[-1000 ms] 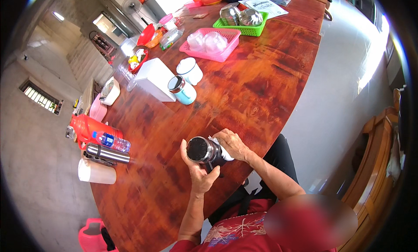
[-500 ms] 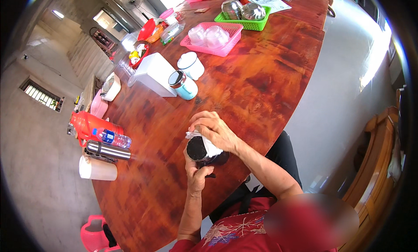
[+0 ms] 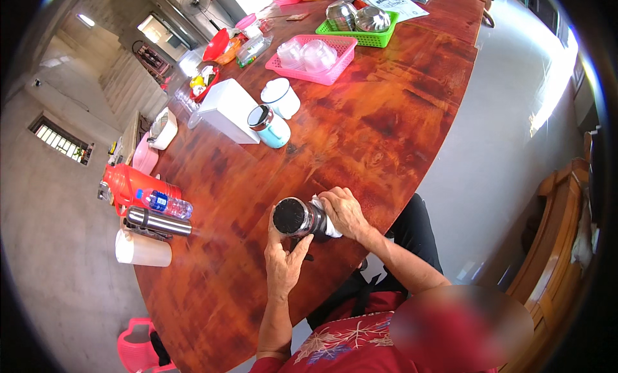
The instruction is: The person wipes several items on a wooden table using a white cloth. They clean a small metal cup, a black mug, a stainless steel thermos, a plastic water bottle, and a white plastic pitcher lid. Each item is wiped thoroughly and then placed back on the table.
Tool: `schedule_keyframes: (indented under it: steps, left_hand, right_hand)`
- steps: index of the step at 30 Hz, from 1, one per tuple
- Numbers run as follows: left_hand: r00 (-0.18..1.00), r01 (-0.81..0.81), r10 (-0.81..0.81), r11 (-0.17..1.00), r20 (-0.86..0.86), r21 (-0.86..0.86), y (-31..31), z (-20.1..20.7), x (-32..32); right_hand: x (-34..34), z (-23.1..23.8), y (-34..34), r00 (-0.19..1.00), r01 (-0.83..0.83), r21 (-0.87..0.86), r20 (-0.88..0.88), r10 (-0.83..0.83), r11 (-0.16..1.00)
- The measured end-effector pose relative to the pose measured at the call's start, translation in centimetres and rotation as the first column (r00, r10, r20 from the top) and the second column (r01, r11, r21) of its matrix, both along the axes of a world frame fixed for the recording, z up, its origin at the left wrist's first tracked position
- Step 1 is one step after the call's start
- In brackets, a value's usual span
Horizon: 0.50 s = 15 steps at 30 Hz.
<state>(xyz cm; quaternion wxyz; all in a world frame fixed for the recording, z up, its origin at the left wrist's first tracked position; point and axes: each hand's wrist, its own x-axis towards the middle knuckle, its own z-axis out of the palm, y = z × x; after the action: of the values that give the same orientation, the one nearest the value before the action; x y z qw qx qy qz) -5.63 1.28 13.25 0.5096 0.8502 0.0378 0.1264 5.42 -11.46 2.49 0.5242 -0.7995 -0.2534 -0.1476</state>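
A dark cylindrical cup (image 3: 291, 216) is held tilted above the table near its front edge, its round black end facing up toward me. My left hand (image 3: 285, 265) is closed around the lower left side of it, thumb and fingers gripping near that end. A small black part, perhaps a handle, shows beneath it. On the cup's right side, my right hand (image 3: 346, 213) presses a crumpled white cloth or tissue (image 3: 331, 227) against the wall, fingers curled over it. The cup's far end is hidden behind the cloth and right hand.
Ahead stand a light-blue jar (image 3: 275, 133), a white enamel mug (image 3: 281, 97) and a white box (image 3: 230, 110). Beyond are a pink basket (image 3: 335, 75) and a green basket (image 3: 372, 39). At left: a red thermos (image 3: 138, 186), water bottle (image 3: 168, 204), steel flask (image 3: 161, 221) and white container (image 3: 145, 249).
My right hand has slid with the white cloth from the cup's black end down to its right side. The cup has turned slightly, showing more of its black end.
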Motion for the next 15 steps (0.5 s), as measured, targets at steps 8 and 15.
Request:
schedule_keyframes:
  steps: [8, 15]
  left_hand:
    - [0.998, -0.068, 0.062, 0.968, -0.032, -0.240, -1.5, -0.3, -1.1]
    - [0.967, -0.149, 0.214, 0.915, 0.136, -0.375, -1.2, -2.8, -1.0]
  right_hand:
    - [-3.1, 4.7, 0.7, 0.961, 0.179, 0.538, -0.276, -0.029, 0.823]
    - [-0.6, 10.2, 1.7, 0.929, -0.370, 0.251, 0.091, 0.358, 0.895]
